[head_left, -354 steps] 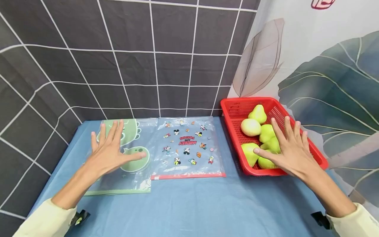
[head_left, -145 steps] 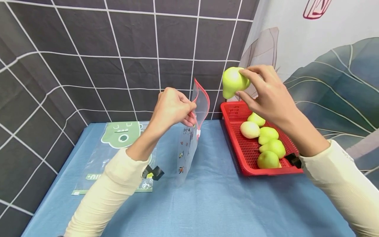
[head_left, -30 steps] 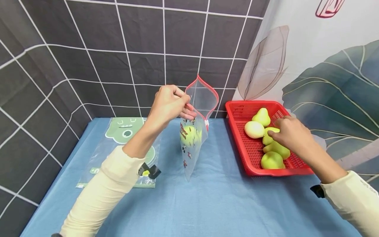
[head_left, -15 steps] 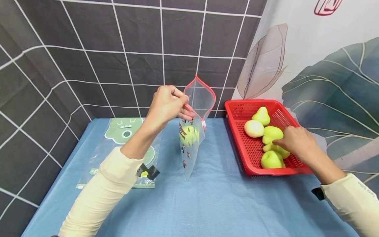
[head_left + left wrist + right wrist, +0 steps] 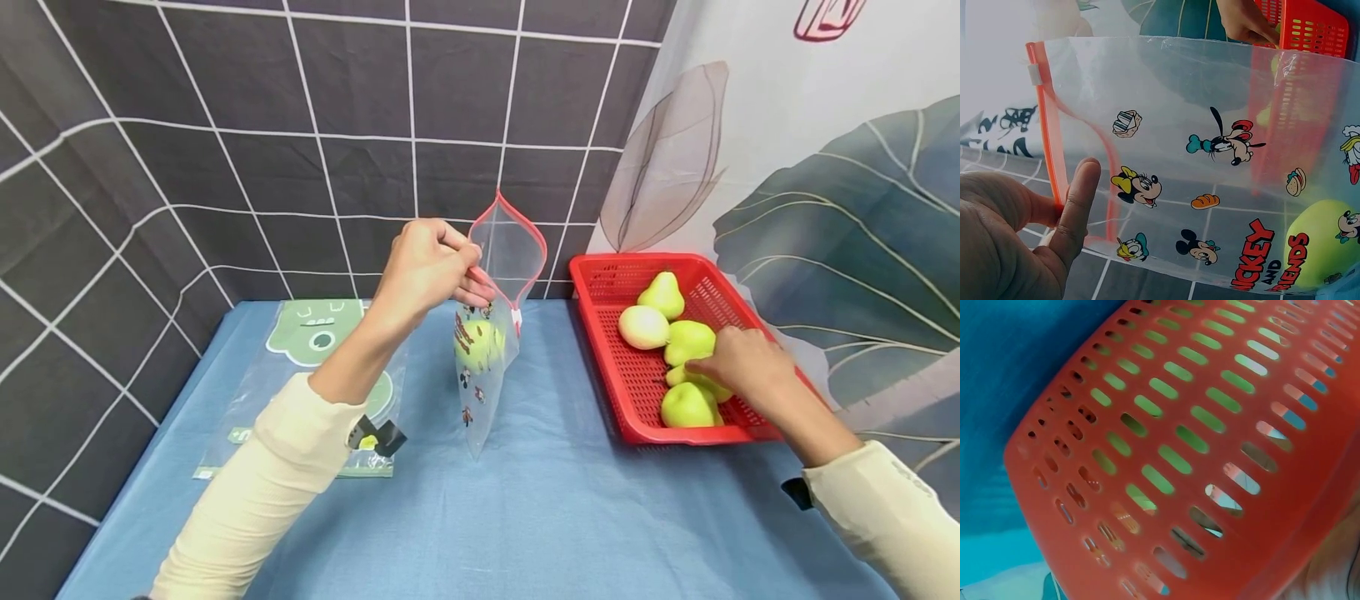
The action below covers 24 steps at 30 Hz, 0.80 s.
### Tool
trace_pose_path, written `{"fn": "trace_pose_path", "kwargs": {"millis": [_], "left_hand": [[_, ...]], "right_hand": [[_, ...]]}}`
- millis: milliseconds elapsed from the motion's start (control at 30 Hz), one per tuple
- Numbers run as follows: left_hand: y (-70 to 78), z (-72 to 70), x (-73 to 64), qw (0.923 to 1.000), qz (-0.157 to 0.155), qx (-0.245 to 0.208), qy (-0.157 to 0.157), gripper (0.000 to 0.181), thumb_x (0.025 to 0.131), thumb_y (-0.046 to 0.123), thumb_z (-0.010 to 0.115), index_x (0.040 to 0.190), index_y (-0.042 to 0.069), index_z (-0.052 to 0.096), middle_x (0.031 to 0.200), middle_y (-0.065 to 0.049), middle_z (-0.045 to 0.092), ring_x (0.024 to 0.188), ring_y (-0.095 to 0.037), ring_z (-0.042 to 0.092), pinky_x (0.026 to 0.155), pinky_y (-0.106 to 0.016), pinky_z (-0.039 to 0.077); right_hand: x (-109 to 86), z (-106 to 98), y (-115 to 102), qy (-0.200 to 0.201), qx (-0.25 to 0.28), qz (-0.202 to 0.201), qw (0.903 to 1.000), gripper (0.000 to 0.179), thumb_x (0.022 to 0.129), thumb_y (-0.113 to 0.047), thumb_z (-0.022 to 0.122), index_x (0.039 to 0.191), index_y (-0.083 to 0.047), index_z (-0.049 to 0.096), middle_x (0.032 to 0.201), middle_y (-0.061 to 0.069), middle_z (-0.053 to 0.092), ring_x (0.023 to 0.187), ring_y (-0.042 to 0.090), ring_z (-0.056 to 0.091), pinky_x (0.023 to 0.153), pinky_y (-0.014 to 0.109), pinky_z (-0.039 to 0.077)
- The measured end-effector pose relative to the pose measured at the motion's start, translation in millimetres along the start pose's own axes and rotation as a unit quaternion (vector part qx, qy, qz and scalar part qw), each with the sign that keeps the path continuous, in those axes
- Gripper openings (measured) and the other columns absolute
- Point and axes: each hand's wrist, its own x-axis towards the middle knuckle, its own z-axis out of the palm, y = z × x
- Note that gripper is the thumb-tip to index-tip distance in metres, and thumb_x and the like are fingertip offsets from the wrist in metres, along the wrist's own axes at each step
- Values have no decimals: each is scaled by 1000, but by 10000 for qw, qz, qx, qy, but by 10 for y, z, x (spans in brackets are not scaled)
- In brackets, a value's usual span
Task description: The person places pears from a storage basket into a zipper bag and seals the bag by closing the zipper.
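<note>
The red basket (image 5: pixel 705 436) stands on the blue-covered worktop (image 5: pixel 525 517). Just left of the basket, the left hand (image 5: pixel 429 265) pinches the red-trimmed mouth of a clear zip bag (image 5: pixel 491 392) between thumb and fingers. The bag hangs upright with its mouth gaping, a white slider (image 5: pixel 516 317) at the near corner of the zip and one green fruit (image 5: pixel 480 343) inside, showing through the printed film.

The right hand (image 5: pixel 750 362) is down in the basket — thumb against a lying pear (image 5: pixel 696 378), the other fingers hidden — so I cannot tell how far it is closed or whether it has a grip. Also in the basket are an upright pear (image 5: pixel 662 295) towards the back, a pale round fruit (image 5: pixel 643 327), a middle pear (image 5: pixel 689 340) and a front fruit (image 5: pixel 688 406). Well left of the basket, a green-printed bag (image 5: pixel 315 332) lies flat, partly behind the left arm.
</note>
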Motion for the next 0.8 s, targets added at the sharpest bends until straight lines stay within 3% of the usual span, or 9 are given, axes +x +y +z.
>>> {"fn": "trace_pose_path", "kwargs": {"millis": [300,567,800], "left_hand": [[-4,8,2,10000,26,1,-57,13,109,1,63,115,-7,71,89,-22,85,69,-24,86,71,-37,74],[1,33,12,10000,22,-18,-63,13,108,0,61,114,-7,70,88,-22,85,68,-25,85,70,-38,75],[0,35,18,9999,45,-22,-110,13,108,0,62,115,-8,71,88,-23,85,67,-23,85,70,-38,75]], "right_hand": [[45,20,38,-1,5,84,10000,46,89,-36,88,90,7,71,72,16,66,70,32,62,55,38,57],[60,10,69,-133,134,97,9998,41,90,-37,87,81,0,70,68,12,63,68,27,62,56,33,57],[54,-3,99,-182,360,110,9991,39,91,-34,88,84,1,72,67,9,62,65,23,59,54,27,56]]}}
